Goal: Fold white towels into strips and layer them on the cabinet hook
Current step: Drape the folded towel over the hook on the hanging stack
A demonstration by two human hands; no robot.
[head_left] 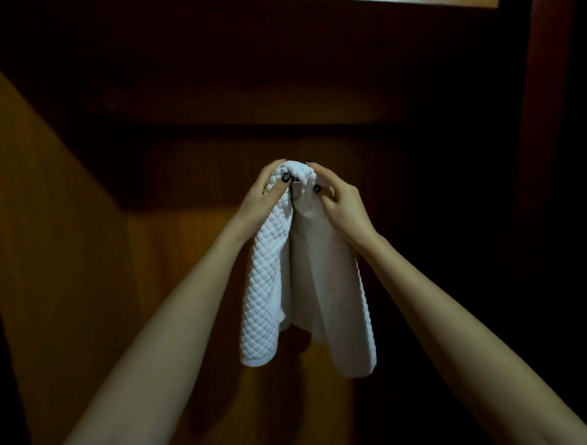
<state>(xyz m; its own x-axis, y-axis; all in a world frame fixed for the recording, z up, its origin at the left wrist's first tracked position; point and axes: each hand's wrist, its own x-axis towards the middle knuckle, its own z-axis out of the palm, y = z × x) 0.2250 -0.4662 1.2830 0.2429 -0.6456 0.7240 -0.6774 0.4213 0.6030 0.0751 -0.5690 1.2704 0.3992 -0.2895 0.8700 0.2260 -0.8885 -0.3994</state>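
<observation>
A white quilted towel (pixel 266 286), folded into a strip, is draped over a small grey hook (pixel 296 190) on the dark wooden cabinet door (pixel 190 158). Its two ends hang down left and right of the hook. My left hand (pixel 265 193) grips the towel's top bend from the left, thumb on the front. My right hand (pixel 340 203) pinches the top from the right, fingers curled over the fold. Only a small part of the hook shows between my thumbs.
The dim wooden cabinet (pixel 79 254) fills the view, with a lit panel at left and a dark reddish frame edge (pixel 540 127) at right. A bright strip (pixel 428 2) shows at the top edge.
</observation>
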